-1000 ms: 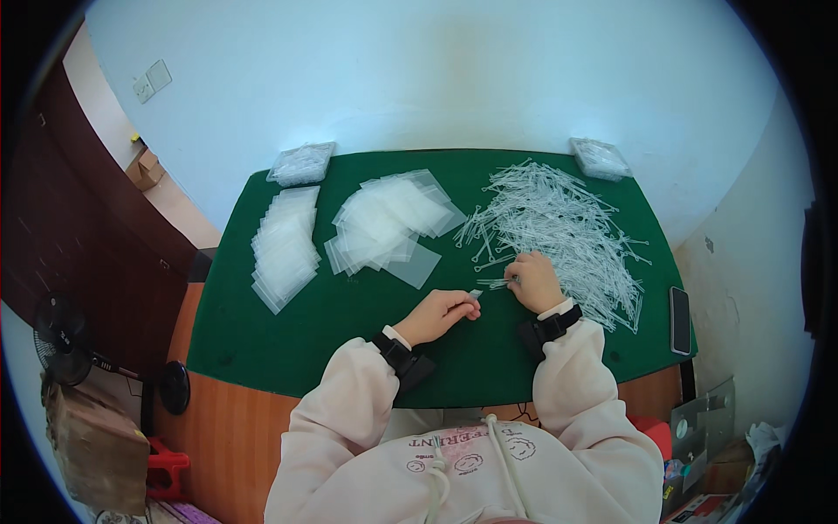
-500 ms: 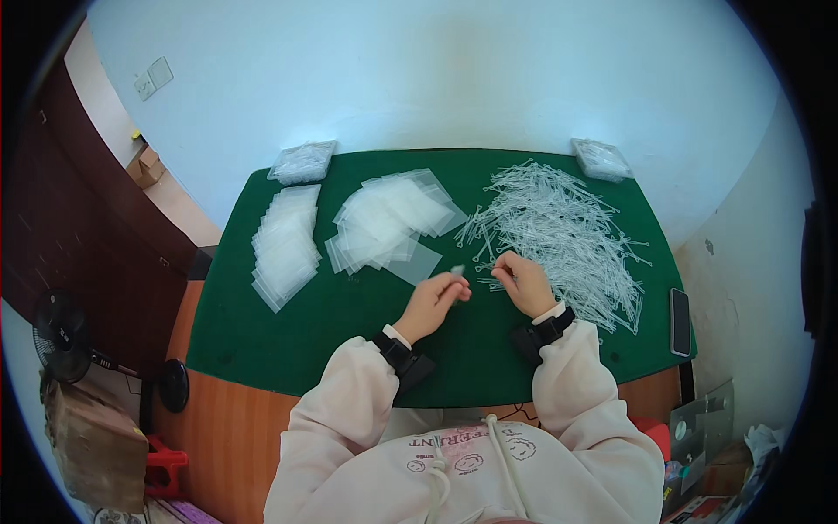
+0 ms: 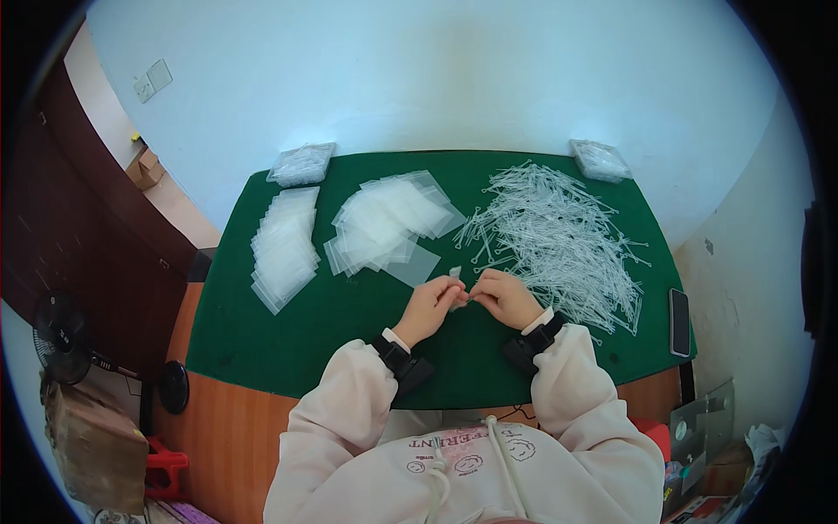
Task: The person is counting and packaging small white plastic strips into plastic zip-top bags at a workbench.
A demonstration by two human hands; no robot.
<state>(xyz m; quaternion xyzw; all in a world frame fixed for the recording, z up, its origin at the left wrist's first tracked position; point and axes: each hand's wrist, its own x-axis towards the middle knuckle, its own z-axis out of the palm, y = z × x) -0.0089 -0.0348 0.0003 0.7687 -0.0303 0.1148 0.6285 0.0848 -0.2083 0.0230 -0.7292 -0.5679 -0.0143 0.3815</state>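
My left hand is closed on a small clear plastic bag, whose end sticks up past the fingertips. Close beside it, my right hand is pinched, its fingertips meeting the left fingers at the bag. A thin bit shows between those right fingertips, too small to name. Right of the hands spreads a large heap of thin clear plastic sticks with looped ends. Beyond my left hand lies a loose pile of flat clear bags. Farther left is an overlapping row of similar bags.
Two clear packs of sticks stand at the far corners, a left pack and a right pack. A phone lies at the right edge of the green-covered table. A wall rises behind it.
My right hand has moved left from the edge of the stick heap and now meets my left hand. The left hand stays nearly in place, still holding the bag.
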